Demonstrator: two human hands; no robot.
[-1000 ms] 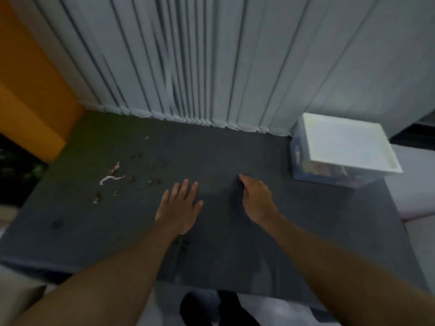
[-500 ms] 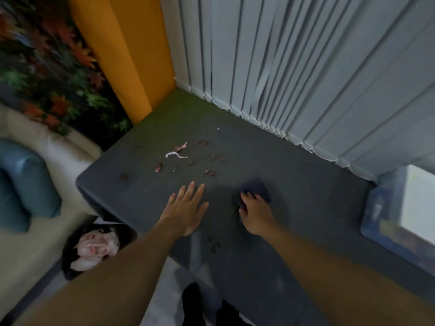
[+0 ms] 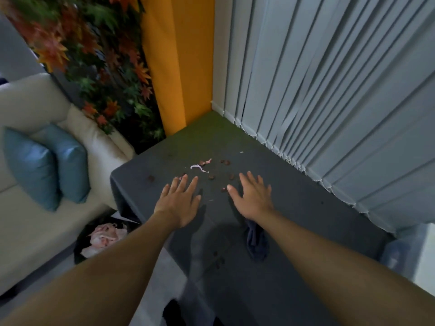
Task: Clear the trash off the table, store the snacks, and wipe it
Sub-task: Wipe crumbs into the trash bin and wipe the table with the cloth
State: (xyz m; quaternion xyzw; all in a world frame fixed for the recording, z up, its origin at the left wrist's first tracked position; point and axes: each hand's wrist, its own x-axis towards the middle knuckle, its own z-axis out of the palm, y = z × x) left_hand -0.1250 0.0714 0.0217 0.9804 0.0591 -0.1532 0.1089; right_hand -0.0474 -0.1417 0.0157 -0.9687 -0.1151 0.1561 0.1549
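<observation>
two bare forearms reach forward over the dark grey tabletop. a crumpled dark blue cloth lies on it just under the right wrist, not gripped. a few crumbs sit near the tabletop's near edge. the left hand is flat with fingers spread, holding nothing. the right hand is likewise open, fingers splayed, empty. just beyond the fingertips lie brown crumbs and a torn white wrapper scrap. left of the tabletop, on the floor, a black bin holds pink crumpled trash. farther back hang vertical blinds.
</observation>
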